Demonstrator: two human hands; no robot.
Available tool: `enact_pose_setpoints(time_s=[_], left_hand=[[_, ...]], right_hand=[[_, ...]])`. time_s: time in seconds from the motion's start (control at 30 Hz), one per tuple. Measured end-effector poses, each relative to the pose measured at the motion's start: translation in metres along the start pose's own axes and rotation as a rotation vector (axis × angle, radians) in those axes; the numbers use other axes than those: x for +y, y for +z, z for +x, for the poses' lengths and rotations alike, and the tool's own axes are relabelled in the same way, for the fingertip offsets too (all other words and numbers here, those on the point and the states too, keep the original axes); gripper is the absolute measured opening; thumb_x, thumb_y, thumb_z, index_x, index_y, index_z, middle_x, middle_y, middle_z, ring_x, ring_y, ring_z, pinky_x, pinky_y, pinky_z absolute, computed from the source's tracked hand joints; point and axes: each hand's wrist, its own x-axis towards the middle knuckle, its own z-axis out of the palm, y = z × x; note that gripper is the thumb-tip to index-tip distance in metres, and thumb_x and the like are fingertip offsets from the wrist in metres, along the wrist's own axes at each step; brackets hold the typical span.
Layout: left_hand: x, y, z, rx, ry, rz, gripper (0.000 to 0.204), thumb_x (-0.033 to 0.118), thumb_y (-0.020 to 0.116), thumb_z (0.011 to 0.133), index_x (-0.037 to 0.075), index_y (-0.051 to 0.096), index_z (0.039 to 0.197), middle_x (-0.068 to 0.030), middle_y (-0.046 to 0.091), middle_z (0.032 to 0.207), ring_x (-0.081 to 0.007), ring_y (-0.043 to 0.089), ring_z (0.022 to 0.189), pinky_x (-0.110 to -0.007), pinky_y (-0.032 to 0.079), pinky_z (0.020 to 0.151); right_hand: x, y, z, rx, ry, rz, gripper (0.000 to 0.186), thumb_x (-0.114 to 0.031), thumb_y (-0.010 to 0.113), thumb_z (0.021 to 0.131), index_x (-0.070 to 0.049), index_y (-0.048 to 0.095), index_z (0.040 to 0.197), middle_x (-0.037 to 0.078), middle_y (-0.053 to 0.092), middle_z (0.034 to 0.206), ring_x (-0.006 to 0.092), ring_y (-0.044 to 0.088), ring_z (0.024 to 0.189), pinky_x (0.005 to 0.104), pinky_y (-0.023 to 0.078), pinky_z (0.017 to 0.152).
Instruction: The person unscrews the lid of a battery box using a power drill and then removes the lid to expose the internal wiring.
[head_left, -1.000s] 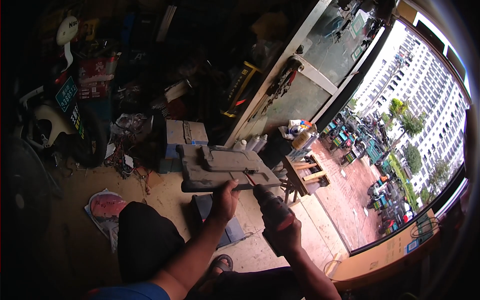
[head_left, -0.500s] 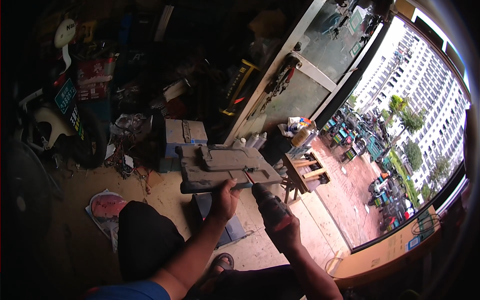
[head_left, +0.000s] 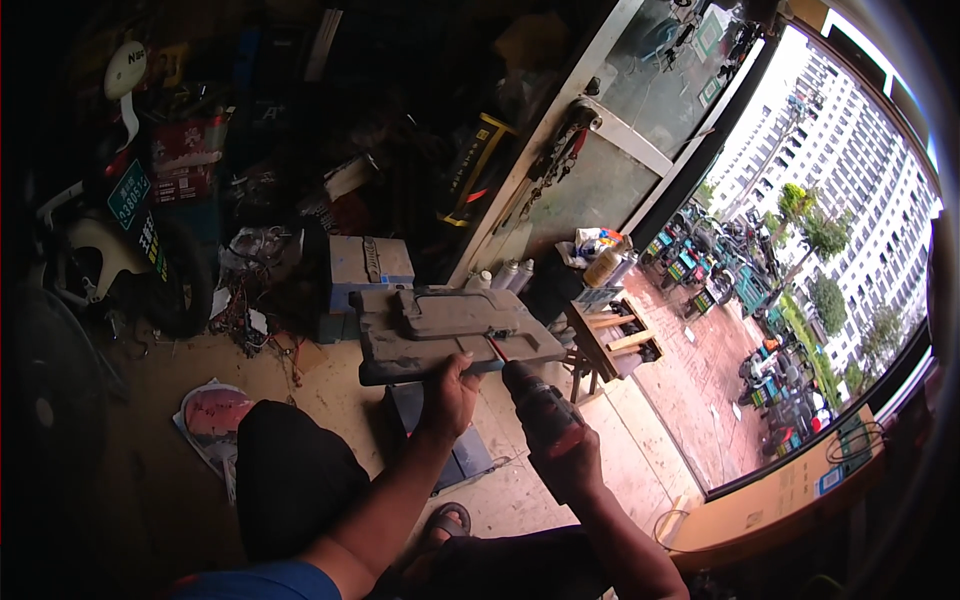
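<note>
My left hand (head_left: 455,393) grips the near edge of a dusty, dark, flat moulded panel (head_left: 450,335), with the thumb on its top face. The panel hangs in the air in front of me, a raised section on its upper side. My right hand (head_left: 570,460) is wrapped round the grip of a dark cordless drill (head_left: 540,410). From the drill's nose a thin reddish bit (head_left: 497,349) points up and left, its tip at a small recess near the panel's middle. Whether the tip sits on a screw is too small to tell.
Below the panel, a dark blue box (head_left: 465,460) lies on the tiled floor. A blue-grey case (head_left: 370,265) stands behind it. Spray cans (head_left: 515,275) and a wooden crate (head_left: 620,340) are near the door (head_left: 590,150). A scooter (head_left: 110,245) stands at the left, a long carton (head_left: 780,500) at the right.
Almost nothing differs. The whole view has shifted very slightly, while the panel, the drill and both hands keep the same positions relative to each other.
</note>
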Motion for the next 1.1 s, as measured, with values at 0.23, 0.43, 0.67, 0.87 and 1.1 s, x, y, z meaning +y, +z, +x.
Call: enact_pose_setpoints(time_s=[0.23,0.43,0.67,0.87,1.1], left_hand=[[0.0,0.008,-0.002,0.026,-0.013,-0.019,0.033,0.004,0.056,0.093,0.006,0.057,0.126,-0.0066,0.065,0.118,-0.0231,0.064,0.108,-0.039,0.052,0.093],[0.002,0.007,-0.001,0.017,-0.017,0.0,0.034,0.004,0.056,0.094,0.007,0.056,0.128,-0.0071,0.064,0.118,-0.0236,0.064,0.104,-0.039,0.052,0.086],[0.006,0.017,-0.005,0.034,-0.006,0.008,0.034,0.003,0.054,0.094,0.006,0.056,0.128,-0.0078,0.064,0.119,-0.0253,0.064,0.105,-0.041,0.053,0.087],[0.007,0.012,-0.003,0.002,-0.019,-0.038,0.033,0.005,0.054,0.096,0.006,0.056,0.129,-0.0079,0.065,0.119,-0.0252,0.065,0.105,-0.041,0.053,0.088],[0.006,0.021,-0.007,0.056,-0.022,-0.043,0.033,0.006,0.054,0.096,0.007,0.056,0.128,-0.0079,0.065,0.118,-0.0248,0.065,0.104,-0.039,0.054,0.085]], right_hand=[[-0.001,-0.001,0.0,0.007,0.029,0.039,0.035,-0.006,0.074,0.087,-0.016,0.073,0.12,0.01,0.073,0.113,0.0251,0.073,0.1,0.0342,0.06,0.085],[0.007,0.004,-0.003,-0.015,0.099,0.116,0.035,-0.004,0.073,0.087,-0.016,0.073,0.12,0.011,0.072,0.112,0.0249,0.073,0.099,0.0338,0.06,0.085],[0.0,0.0,-0.003,-0.021,0.093,0.023,0.033,-0.011,0.075,0.087,-0.016,0.073,0.12,0.012,0.072,0.11,0.0269,0.075,0.095,0.0355,0.061,0.082],[0.002,0.0,-0.003,-0.004,0.1,-0.016,0.029,-0.018,0.075,0.09,-0.016,0.072,0.119,0.014,0.071,0.106,0.031,0.075,0.089,0.0385,0.061,0.077],[0.002,-0.001,-0.003,-0.001,0.132,0.033,0.027,-0.022,0.076,0.091,-0.017,0.072,0.118,0.015,0.071,0.104,0.032,0.075,0.087,0.0392,0.061,0.075]])
